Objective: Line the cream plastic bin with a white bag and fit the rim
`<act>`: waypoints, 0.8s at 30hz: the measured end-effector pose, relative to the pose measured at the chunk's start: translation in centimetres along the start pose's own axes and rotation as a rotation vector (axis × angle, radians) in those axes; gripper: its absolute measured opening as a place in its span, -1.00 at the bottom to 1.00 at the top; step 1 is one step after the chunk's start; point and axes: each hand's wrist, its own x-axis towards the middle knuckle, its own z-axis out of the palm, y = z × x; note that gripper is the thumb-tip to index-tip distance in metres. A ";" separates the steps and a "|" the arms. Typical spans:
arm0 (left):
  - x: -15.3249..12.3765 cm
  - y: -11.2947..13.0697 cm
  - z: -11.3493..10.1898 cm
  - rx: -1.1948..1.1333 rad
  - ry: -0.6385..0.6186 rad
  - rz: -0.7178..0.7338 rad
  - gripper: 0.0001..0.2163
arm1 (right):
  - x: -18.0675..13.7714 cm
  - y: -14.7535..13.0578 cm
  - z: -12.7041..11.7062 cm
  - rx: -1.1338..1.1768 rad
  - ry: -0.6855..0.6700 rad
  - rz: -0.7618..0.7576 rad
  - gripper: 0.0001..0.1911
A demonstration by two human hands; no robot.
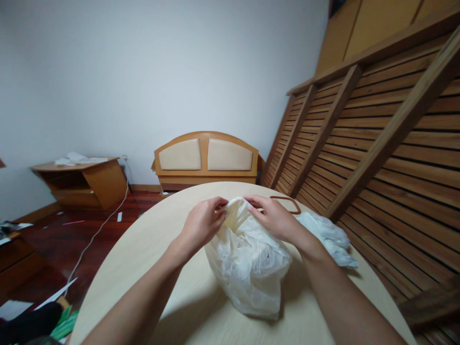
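White plastic bag [251,268] at the middle of a pale round table [154,230], mouth toward the far side, body slumped toward the near side, as I view it from my remote post. The left hand [205,218] pinches the left of the rim between thumb and fingers; the right hand [273,218] pinches it on the right, a short span of film running between the two. I judge the film thin, limp and light, apt to crumple and slip on itself, and liable to tear if strained at one point; the bulging body suggests contents, but I cannot tell what they are or how heavy. I would take hold at the rim, on opposite sides of the mouth, with several fingers behind the film to share the load, since the slack body offers no firm edge. To the right lies a crumpled second bag [325,237]; farther off, a brown loop [297,206].
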 end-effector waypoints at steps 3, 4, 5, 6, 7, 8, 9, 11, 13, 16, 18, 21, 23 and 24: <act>-0.4 0.0 -0.5 -0.028 -0.024 0.027 -0.78 | -0.1 -0.6 0.0 -0.059 0.028 0.009 -0.66; -0.5 0.0 -0.7 -0.038 -0.025 0.035 -0.72 | -0.1 -0.9 -0.1 -0.078 0.030 0.005 -0.66; -0.6 0.0 -0.9 -0.047 -0.017 0.042 -0.63 | -0.2 -1.3 -0.1 -0.092 0.028 -0.001 -0.66; -0.7 0.1 -1.0 -0.057 0.001 0.048 -0.55 | -0.3 -1.6 -0.2 -0.102 0.025 -0.005 -0.66; -0.7 0.2 -1.2 -0.067 0.024 0.053 -0.49 | -0.3 -1.9 -0.2 -0.112 0.021 -0.008 -0.65; -0.7 0.3 -1.2 -0.078 0.047 0.057 -0.48 | -0.4 -2.3 -0.1 -0.124 0.017 -0.011 -0.65; -0.6 0.4 -1.2 -0.095 0.061 0.060 -0.50 | -0.5 -2.6 -0.1 -0.135 0.011 -0.015 -0.64; -0.5 0.7 -1.2 -0.141 0.056 0.065 -0.57 | -0.6 -3.1 0.0 -0.145 -0.012 -0.038 -0.64; -0.4 1.1 -1.1 -0.173 0.020 0.059 -0.66 | -0.7 -3.5 0.1 -0.136 -0.038 -0.064 -0.65; -0.4 1.4 -1.0 -0.154 0.002 0.032 -0.77 | -0.8 -3.9 -0.1 -0.150 -0.046 -0.078 -0.69; -0.3 1.4 -1.0 -0.117 0.022 0.013 -0.81 | -1.1 -3.9 -0.6 -0.210 -0.022 -0.079 -0.70; -0.2 1.0 -0.9 -0.086 0.046 -0.008 -0.81 | -1.6 -3.7 -1.6 -0.315 -0.001 -0.035 -0.67; 0.0 0.7 -0.7 -0.084 0.055 -0.019 -0.79 | -1.8 -3.6 -2.0 -0.332 -0.024 0.034 -0.71; 0.0 0.5 -0.7 -0.084 0.057 -0.023 -0.79 | -1.9 -3.6 -2.1 -0.324 -0.042 0.063 -0.75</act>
